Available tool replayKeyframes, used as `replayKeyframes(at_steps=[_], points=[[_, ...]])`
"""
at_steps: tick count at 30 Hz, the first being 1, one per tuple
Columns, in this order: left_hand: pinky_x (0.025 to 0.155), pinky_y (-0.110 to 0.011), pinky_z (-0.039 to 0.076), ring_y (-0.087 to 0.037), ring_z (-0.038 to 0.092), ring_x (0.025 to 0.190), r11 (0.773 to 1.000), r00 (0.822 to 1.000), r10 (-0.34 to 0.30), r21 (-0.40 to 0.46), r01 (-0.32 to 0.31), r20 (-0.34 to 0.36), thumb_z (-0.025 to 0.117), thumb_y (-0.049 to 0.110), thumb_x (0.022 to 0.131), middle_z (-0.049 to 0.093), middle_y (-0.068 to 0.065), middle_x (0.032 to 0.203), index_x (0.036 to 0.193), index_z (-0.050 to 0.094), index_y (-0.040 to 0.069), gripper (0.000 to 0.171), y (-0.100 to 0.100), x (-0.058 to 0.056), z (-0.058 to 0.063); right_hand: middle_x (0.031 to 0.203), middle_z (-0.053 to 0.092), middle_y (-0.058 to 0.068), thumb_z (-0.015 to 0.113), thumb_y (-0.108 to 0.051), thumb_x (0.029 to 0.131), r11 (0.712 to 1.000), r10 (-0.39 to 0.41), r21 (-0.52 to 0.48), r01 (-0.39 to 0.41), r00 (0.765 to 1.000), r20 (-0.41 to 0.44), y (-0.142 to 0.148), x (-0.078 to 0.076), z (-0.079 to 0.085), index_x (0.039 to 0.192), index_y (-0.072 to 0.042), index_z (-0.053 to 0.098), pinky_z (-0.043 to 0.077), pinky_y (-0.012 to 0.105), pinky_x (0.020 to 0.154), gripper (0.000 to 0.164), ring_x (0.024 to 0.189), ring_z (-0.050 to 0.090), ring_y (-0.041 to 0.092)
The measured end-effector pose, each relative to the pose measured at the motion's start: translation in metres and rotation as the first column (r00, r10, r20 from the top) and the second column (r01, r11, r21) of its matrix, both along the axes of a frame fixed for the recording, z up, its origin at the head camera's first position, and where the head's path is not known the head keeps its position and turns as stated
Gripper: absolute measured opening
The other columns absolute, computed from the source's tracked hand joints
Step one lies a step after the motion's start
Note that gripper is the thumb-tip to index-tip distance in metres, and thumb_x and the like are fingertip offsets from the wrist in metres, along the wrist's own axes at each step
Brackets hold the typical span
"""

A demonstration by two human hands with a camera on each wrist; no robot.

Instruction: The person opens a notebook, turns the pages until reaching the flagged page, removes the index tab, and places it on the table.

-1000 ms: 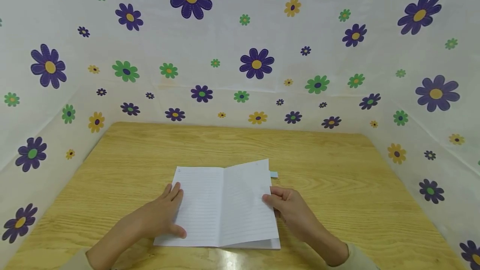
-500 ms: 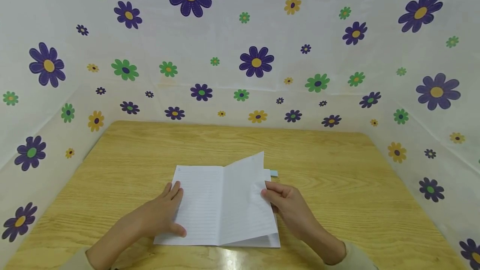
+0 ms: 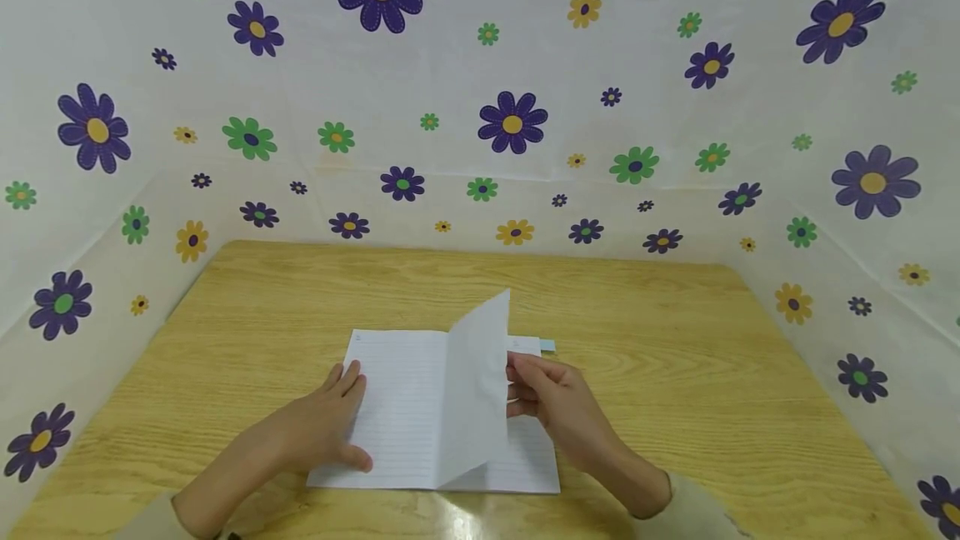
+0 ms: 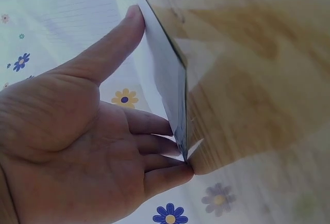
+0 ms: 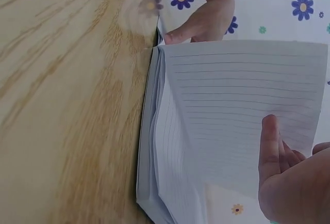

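An open lined notebook (image 3: 393, 407) lies on the wooden table. My left hand (image 3: 322, 427) rests on its left edge, fingers and thumb spread; in the left wrist view the thumb (image 4: 121, 38) lies over the page and the fingertips reach the notebook's edge. One page (image 3: 476, 394) stands lifted from the right half, bowed upward near the middle fold. My right hand (image 3: 562, 402) pinches that page's outer edge. Ruled lines show on the raised page (image 5: 242, 90) in the right wrist view, with the right hand's fingers (image 5: 269, 146) against it.
A pale blue tab (image 3: 548, 345) sticks out from the notebook's right edge. Wooden tabletop (image 3: 675, 340) stretches around the notebook. White cloth with printed flowers (image 3: 450, 65) hangs behind the table and along both sides.
My right hand has lifted the page higher and brought it leftward, uncovering more of the lined page beneath. The left hand has stayed in place on the notebook.
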State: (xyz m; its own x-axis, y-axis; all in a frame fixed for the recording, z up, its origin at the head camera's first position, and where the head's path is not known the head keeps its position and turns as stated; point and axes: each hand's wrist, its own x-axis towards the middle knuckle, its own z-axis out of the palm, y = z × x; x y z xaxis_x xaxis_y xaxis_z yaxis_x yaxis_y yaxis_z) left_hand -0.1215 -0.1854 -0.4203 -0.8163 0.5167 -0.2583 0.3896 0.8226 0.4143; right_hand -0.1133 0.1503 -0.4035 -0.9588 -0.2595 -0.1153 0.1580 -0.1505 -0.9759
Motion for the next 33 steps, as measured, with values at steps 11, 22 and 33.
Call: replayKeyframes(at_steps=[11,22,33], points=[[0.116,-0.065,0.026,-0.061,0.013,0.147,1.0,1.0,0.003,-0.006,-0.003,-0.019,0.08,0.049,0.087,0.018,-0.041,0.16,0.149,0.034,-0.021,0.104,0.001,0.0,0.003,0.109,0.065,0.004,0.061,-0.005,0.103,1.0,-0.014,0.008,0.015,1.0,-0.026,-0.011,-0.003,-0.001,0.138,0.019,0.053,0.061,0.032,0.083,0.043,0.088,0.065,0.016],[0.113,-0.062,0.035,-0.051,0.026,0.149,0.995,0.983,0.048,0.098,-0.031,-0.176,0.071,0.044,0.097,0.031,-0.03,0.162,0.15,0.044,-0.011,0.081,-0.001,-0.003,0.009,0.112,0.068,0.003,0.064,-0.01,0.103,0.998,0.054,0.018,-0.054,0.998,-0.029,-0.019,-0.005,-0.005,0.137,0.017,0.056,0.061,0.036,0.086,0.044,0.09,0.07,0.016],[0.113,-0.057,0.038,-0.041,0.039,0.146,0.968,0.92,0.132,0.247,-0.04,-0.369,0.067,0.028,0.102,0.041,-0.021,0.159,0.154,0.043,-0.004,0.065,0.008,0.002,0.027,0.141,0.059,0.026,0.062,-0.016,0.105,0.97,0.236,0.082,-0.23,0.969,-0.073,-0.029,-0.009,-0.013,0.14,0.011,0.058,0.059,0.038,0.09,0.044,0.115,0.07,0.024]])
